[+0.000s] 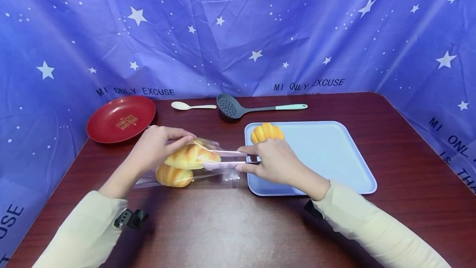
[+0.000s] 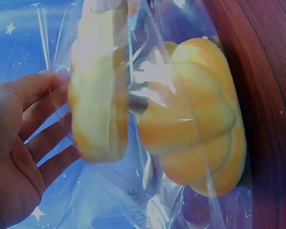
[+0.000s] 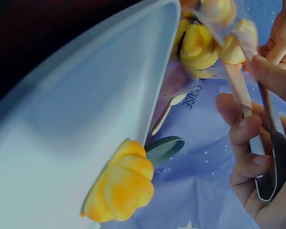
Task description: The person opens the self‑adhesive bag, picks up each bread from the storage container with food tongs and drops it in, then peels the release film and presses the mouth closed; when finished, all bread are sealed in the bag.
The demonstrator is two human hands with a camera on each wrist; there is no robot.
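Observation:
My right hand [image 1: 277,160] grips a pair of tongs [image 3: 278,143] with pink tips and a metal handle. The tips reach inside a clear plastic bag [image 1: 232,179], at the end of a long toy bread roll [image 1: 189,156]. My left hand [image 1: 158,142] holds the bag by its upper side, thumb and fingers against the film beside the roll, as the left wrist view shows. Below that roll, a ridged bread roll [image 2: 195,119] lies in the bag. On the light blue tray [image 1: 320,152] sits a yellow pumpkin-shaped bun [image 3: 121,183], just beyond my right hand.
A red plate [image 1: 108,123] stands at the back left. Along the table's back edge lie a small cream spoon [image 1: 182,106] and a dark slotted skimmer [image 1: 230,106] with a mint handle end. A blue star-printed curtain [image 1: 238,32] encloses the table [image 1: 208,226].

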